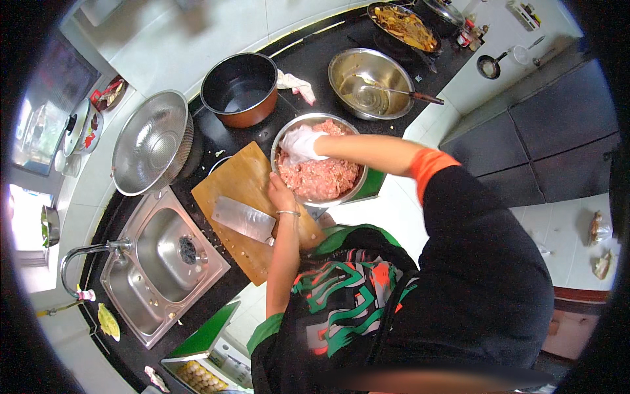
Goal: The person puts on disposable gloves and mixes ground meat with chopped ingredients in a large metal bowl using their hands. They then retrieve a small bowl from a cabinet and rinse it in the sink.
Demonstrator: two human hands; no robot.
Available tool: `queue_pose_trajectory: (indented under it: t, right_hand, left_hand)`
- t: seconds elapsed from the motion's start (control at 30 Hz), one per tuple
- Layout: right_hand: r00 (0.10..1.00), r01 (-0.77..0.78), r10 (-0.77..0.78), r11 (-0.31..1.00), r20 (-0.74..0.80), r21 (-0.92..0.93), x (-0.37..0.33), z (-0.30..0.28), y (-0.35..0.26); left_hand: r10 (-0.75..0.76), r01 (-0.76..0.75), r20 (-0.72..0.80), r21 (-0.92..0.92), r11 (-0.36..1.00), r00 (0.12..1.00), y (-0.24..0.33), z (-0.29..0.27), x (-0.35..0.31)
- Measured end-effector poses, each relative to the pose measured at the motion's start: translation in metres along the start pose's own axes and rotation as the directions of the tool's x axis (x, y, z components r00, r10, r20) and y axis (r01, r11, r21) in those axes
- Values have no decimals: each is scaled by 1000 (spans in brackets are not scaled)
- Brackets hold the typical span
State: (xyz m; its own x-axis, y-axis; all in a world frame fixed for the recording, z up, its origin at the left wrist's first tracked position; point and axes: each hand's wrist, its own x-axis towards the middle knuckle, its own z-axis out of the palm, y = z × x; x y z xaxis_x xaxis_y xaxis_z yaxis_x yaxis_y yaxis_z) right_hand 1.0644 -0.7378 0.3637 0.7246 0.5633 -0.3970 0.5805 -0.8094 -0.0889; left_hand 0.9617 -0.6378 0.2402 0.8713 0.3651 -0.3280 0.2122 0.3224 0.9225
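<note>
A steel bowl (362, 180) full of pink minced meat (321, 178) stands at the counter's front edge. My right hand (302, 144), in a thin clear plastic glove, presses into the meat at the bowl's left side; its fingers are blurred and partly hidden. With bent fingers my left hand (282, 194) grips the bowl's near left rim. Under my left wrist lies a wooden cutting board (246, 172). A wide cleaver (243, 220) rests flat on that board, its handle partly covered by my left forearm.
Behind the bowl are a brown pot (248, 117), a white cloth (296, 86) and a steel basin (341, 62) with a ladle (410, 95). A pan of food (403, 27) sits far right. Leftward are a colander (154, 141) and a double sink (147, 243) with a curved tap (72, 256).
</note>
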Motion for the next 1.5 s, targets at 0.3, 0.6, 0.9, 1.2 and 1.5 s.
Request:
queue_pose_trajectory:
  t: [0.3,0.6,0.9,1.2,1.5]
  right_hand:
    - [963,181,-226,947,-148,-266,-35,27,-32]
    - [942,114,-206,939,-264,-326,-33,92,5]
    - [920,389,-390,901,-37,193,15,37,63]
    - [969,73,-89,994,229,76,41,33,32]
    - [860,442,-487,859,-149,-258,-49,18,16]
  left_hand:
    - [17,-12,-86,63,998,996,27,6,-16]
    - [39,-40,-17,-15,999,999,3,5,-8]
    - [-33,6,-151,-173,985,988,9,15,-12]
    - [86,-84,-226,18,996,970,16,20,-23]
    - [80,-77,-240,24,997,968,7,17,-10]
